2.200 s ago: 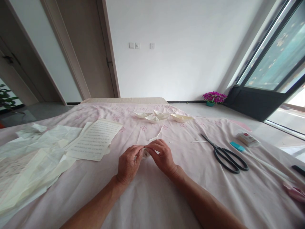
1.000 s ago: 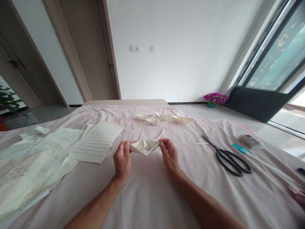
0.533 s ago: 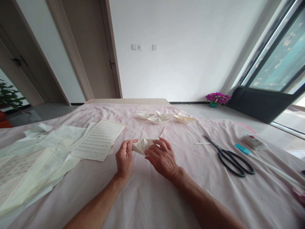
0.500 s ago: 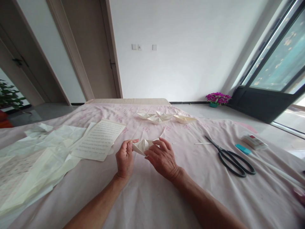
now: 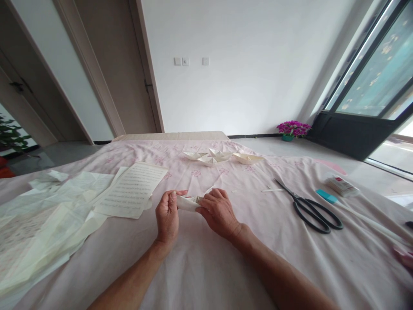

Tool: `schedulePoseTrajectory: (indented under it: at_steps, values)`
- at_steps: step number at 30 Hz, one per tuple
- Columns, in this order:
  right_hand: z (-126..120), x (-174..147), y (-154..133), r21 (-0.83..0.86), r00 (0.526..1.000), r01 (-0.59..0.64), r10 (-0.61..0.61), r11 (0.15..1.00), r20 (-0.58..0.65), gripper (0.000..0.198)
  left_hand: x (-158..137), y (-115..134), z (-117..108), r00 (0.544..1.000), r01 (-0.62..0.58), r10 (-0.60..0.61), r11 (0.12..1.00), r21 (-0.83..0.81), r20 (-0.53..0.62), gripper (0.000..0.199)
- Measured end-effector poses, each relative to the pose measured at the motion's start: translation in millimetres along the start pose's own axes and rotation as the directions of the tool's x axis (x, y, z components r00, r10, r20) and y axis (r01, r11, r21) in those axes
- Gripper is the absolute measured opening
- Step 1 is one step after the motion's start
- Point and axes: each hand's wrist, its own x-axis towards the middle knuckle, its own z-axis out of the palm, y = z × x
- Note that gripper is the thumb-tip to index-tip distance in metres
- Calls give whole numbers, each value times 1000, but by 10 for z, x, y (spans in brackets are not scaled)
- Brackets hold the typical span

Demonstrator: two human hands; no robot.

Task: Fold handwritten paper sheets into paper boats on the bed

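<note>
Between my two hands is a small folded paper boat (image 5: 188, 204), held above the pink cloth. My left hand (image 5: 168, 214) pinches its left end between thumb and fingers. At the other end, my right hand (image 5: 219, 212) is closed on the paper, its fingers covering that side. The boat's long side faces me, and only a little of its inner folds shows over the top edge. Farther back on the cloth sit several finished-looking paper boats (image 5: 213, 160) in a cluster, with a cream one (image 5: 248, 159) at their right.
Printed sheets (image 5: 134, 189) and crumpled thin papers (image 5: 61, 215) lie at the left. On the right are black-handled scissors (image 5: 309, 209), paper strips (image 5: 272, 190), a blue-ended white tool (image 5: 327, 196) and a small box (image 5: 342, 186). A pink-flowered tablecloth (image 5: 206, 267) covers the table.
The paper boat has tilted, so its side now faces me and its pointed middle no longer shows. My right hand's fingers have drawn closer together on it. The view has shifted slightly.
</note>
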Motion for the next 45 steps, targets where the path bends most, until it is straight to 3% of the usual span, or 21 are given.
schedulePoseTrajectory:
  at_steps: [5, 10, 14, 21, 27, 35, 45]
  values:
    - [-10, -5, 11, -24, 1000, 5, -5, 1000, -19, 17, -15, -68, -15, 986, 61, -42, 991, -116, 160, 36]
    - [-6, 5, 36, -46, 999, -9, 7, 999, -43, 22, -41, -170, 11, 920, 299, -215, 925, -233, 327, 46]
    - [26, -5, 42, 22, 992, -77, 79, 997, -98, 17, -37, -178, 29, 912, 376, -278, 861, -342, 302, 49]
    - [68, -4, 19, 148, 936, -284, 307, 947, -170, 20, -24, -171, 12, 923, 366, -264, 824, -432, 279, 49]
    - [39, 26, -6, 167, 939, -298, 320, 940, -124, 16, -15, -163, 35, 926, 365, -273, 821, -439, 260, 47]
    - [51, 29, 39, 177, 936, -318, 338, 932, -100, 10, -45, -159, 51, 887, 434, -310, 815, -385, 343, 39]
    - [16, 49, 68, 162, 955, -279, 292, 946, -60, 12, -35, -170, 60, 937, 311, -243, 907, -282, 253, 41]
